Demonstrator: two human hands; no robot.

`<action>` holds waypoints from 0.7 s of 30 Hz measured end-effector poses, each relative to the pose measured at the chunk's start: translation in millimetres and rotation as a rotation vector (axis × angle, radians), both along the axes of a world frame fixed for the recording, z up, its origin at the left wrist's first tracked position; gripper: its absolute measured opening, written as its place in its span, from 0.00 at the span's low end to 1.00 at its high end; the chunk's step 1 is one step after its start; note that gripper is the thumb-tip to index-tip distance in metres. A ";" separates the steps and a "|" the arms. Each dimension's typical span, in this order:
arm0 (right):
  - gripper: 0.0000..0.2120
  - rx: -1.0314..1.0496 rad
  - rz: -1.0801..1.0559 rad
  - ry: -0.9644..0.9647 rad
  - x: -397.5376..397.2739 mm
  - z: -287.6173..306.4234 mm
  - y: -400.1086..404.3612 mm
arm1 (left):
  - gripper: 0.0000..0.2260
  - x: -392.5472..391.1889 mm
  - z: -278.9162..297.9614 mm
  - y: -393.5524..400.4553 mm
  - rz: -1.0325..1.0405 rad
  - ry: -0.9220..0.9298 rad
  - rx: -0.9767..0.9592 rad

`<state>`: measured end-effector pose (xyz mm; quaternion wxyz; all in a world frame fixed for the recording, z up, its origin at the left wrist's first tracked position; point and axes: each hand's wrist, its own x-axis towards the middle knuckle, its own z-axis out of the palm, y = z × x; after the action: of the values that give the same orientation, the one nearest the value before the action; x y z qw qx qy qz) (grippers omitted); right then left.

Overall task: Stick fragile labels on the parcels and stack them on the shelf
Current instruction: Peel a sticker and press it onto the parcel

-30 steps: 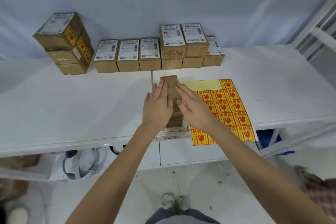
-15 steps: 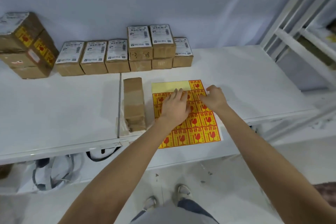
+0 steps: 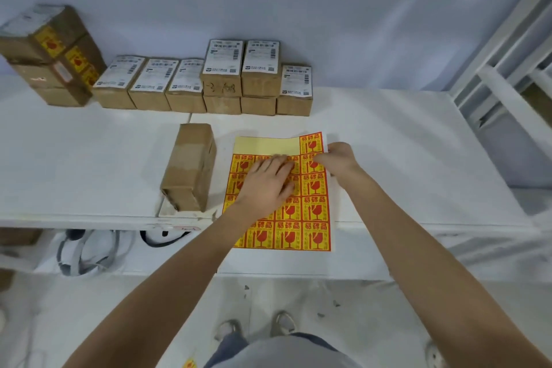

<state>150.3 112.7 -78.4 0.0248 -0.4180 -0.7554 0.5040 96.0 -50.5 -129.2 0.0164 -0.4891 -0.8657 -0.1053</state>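
Yellow label sheet (image 3: 298, 218) with red glass symbols; brown parcel (image 3: 191, 164); white table (image 3: 89, 158).

Brown parcel (image 3: 191, 166) lies just left of yellow-red label sheet (image 3: 301, 218).

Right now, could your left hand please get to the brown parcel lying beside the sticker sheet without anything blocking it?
Probably yes. The left hand lies flat on the sticker sheet, and the parcel sits just to its left with only bare table between them. The right hand is on the sheet's far side.

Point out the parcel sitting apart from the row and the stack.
It is the brown parcel lying alone at the table's front edge, just left of the fragile label sheet. All the others sit against the back wall.
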 end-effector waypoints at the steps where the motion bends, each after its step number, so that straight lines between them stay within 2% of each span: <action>1: 0.03 0.011 0.019 0.020 1.9 -0.2 1.4 | 0.23 -1.7 3.6 2.8 0.024 -0.009 0.012; 10: 0.06 -0.048 0.147 0.193 21.3 5.1 19.1 | 0.22 -41.9 48.5 51.4 0.180 -0.102 0.142; 14: 0.07 -0.041 0.170 0.205 22.9 6.1 20.4 | 0.12 -53.3 55.8 62.3 0.164 -0.271 0.272; 17: 0.05 0.004 0.183 0.204 20.7 4.6 18.5 | 0.10 -56.8 53.6 66.4 0.157 -0.419 0.259; 19: 0.10 0.215 0.137 0.178 19.0 -0.2 17.1 | 0.10 -59.7 51.3 67.9 0.173 -0.448 0.212; 21: 0.13 0.603 0.104 0.182 17.2 -5.4 15.2 | 0.10 -63.0 49.1 68.7 0.197 -0.464 0.189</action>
<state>167.5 127.8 -83.9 0.1894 -0.3059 -0.8858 0.2932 33.1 18.2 -80.2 -0.1270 -0.3616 -0.8760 -0.2928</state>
